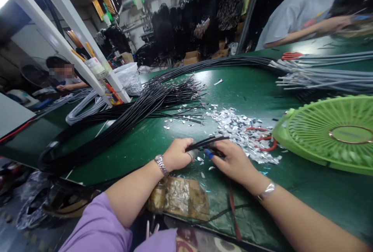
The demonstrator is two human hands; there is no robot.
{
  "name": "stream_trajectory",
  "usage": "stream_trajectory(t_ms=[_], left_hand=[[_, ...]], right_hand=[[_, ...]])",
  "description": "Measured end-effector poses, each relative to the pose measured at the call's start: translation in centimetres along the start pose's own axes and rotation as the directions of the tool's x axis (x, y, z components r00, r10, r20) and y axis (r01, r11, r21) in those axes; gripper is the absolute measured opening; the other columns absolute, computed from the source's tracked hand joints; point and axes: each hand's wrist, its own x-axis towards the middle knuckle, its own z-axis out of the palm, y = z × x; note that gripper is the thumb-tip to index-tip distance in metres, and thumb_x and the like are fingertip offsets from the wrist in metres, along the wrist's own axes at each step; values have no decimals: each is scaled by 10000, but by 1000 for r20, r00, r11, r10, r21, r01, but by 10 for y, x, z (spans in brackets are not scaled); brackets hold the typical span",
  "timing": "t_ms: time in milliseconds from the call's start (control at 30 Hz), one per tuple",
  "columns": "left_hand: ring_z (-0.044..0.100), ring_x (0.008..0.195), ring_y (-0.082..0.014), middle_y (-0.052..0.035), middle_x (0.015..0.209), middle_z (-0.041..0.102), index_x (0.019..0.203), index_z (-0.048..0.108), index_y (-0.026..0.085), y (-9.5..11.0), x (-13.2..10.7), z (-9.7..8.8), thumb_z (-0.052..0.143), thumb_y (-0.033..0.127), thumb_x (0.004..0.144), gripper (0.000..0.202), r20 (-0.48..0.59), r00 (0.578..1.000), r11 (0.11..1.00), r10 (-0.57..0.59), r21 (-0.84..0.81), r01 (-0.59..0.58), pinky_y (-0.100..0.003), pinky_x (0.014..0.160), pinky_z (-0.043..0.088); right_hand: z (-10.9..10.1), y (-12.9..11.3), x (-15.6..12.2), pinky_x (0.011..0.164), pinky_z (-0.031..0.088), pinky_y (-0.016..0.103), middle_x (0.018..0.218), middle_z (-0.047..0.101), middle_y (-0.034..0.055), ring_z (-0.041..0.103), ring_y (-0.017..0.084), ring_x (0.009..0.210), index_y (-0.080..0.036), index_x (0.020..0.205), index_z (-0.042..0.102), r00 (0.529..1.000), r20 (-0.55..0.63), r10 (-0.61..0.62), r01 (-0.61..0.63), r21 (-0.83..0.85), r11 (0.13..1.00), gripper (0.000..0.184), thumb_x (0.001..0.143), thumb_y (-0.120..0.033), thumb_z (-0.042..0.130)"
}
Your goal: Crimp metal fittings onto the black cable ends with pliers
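- A coil of grey cables (84,106) lies far left on the green table (320,193), beside a white post (72,23), out of the way of the work in front
- A long bundle of black cables (136,112) sweeps from the near left edge up across the table, its stripped ends fanned out toward the middle so that single ends lie within reach
- The left hand (176,154), with a watch on its wrist, is closed around a few black cable ends (206,142), pinching them level just above the table so their tips point to the other hand
- A flattened cardboard piece with foil (177,197) lies at the near edge under the wrists
- The right hand (233,160) is closed narrowly over a small blue-handled tool (208,153) right at the cable tips; what the tool's working end does is hidden by the fingers
- A heap of silver foil scraps (241,131) lies just beyond the hands (it looks like stripped shielding, dropped where it comes off), with a red rubber band (266,143) on it
- A green fan grille (335,131) lies flat at the right
- Grey cables (320,77) with red-handled scissors (291,55) lie at the far right, before another person's arm (305,32)
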Motion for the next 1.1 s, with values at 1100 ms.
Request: stream_trajectory(t_ms=[1100], left_hand=[[317, 349, -35, 82, 425, 420, 672, 482, 157, 3, 2, -2, 668, 467, 673, 361, 109, 981, 904, -159, -383, 189, -185, 369, 238]], right_hand=[[-11, 11, 13, 351, 221, 186, 482, 393, -73, 294, 54, 397, -201, 593, 514, 779, 95, 620, -383, 855, 350, 356, 541, -413, 795]])
